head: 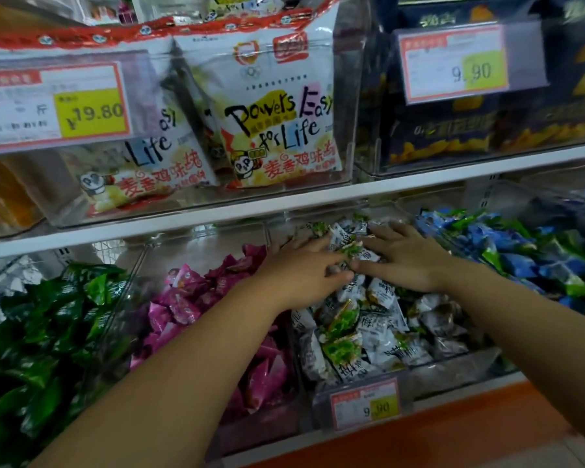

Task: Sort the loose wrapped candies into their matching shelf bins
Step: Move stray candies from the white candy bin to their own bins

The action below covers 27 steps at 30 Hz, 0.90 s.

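Both my hands reach into the clear middle bin [453,366], which is full of white, black and green wrapped candies [375,336]. My left hand [301,271] lies palm down on the back of that pile with its fingers stretched to the right. My right hand [406,261] rests flat on the same pile, its fingers spread toward the left. The fingertips of the two hands nearly meet, and a few of the white candies [348,246] sit bunched between them. Neither hand plainly grips a candy.
On the left, a bin holds green wrapped candies [48,332]; beside it is one of pink candies [196,298]. Blue and green candies [520,258] fill the right bin. A price tag [365,403] hangs on the middle bin. The white shelf [284,204] above carries snack bags [277,106].
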Each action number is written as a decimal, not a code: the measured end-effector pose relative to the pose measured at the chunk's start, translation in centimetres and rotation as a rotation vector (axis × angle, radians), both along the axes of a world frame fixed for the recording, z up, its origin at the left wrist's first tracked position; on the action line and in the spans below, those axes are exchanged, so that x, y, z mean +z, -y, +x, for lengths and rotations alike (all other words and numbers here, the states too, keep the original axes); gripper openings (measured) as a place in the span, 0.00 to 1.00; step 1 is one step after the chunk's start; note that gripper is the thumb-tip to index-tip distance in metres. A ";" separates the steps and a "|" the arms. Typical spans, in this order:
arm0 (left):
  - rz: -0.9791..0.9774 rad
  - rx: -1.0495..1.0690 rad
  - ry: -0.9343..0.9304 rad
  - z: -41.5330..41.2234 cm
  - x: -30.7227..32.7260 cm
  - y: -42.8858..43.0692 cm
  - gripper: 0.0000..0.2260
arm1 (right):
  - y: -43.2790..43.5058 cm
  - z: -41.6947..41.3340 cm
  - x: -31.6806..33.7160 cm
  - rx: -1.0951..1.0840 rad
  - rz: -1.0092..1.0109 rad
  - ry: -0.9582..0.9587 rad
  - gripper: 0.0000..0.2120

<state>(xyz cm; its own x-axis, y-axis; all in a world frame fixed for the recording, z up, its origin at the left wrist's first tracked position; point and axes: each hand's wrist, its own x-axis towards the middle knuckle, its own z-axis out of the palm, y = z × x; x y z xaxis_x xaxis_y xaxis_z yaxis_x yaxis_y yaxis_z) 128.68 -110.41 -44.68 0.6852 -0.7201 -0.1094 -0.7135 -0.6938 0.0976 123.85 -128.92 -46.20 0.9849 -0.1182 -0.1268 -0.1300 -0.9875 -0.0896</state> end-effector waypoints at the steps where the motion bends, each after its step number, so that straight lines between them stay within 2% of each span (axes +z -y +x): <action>1: 0.046 0.011 0.008 0.2 0.0 0.0 0.22 | 0.2 0.0 0.0 0.017 0.004 -0.006 0.38; 4: 0.056 0.032 0.091 1.0 0.0 -1.1 0.20 | 0.6 0.1 0.1 0.097 0.023 -0.016 0.32; 7: 0.090 0.068 0.124 1.4 0.2 -1.9 0.21 | 0.6 0.7 -0.1 0.140 0.022 -0.023 0.31; 9: -0.023 0.091 0.084 1.4 0.5 -1.7 0.18 | 0.7 1.1 0.3 0.128 0.032 0.007 0.31; 11: -0.232 0.097 0.049 1.5 0.9 -0.8 0.13 | 0.8 1.6 0.8 0.116 0.039 0.127 0.27; 13: -0.321 0.119 0.040 1.9 0.6 0.2 0.17 | 1.0 2.3 0.9 0.109 0.040 0.189 0.25; 15: -0.198 0.098 0.039 2.4 -0.2 1.3 0.25 | 1.1 2.8 0.4 0.097 0.008 0.105 0.25; 18: 0.056 0.113 0.009 2.8 -1.5 2.0 0.27 | 1.5 3.1 0.1 0.048 -0.067 -0.034 0.27; 23: 0.119 0.119 0.029 2.9 -1.6 1.6 0.27 | 1.4 2.9 -0.2 -0.018 -0.091 -0.066 0.30; 27: 0.079 0.131 0.035 2.1 -1.2 1.4 0.27 | 1.2 3.0 0.2 -0.007 -0.004 -0.021 0.29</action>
<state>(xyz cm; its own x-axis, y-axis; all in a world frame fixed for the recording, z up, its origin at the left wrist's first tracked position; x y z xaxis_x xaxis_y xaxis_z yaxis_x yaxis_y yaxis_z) 130.75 -111.79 -45.89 0.7770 -0.6145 -0.1366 -0.6184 -0.7857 0.0161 126.90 -130.07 -46.01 0.9812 -0.1254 -0.1466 -0.1385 -0.9869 -0.0828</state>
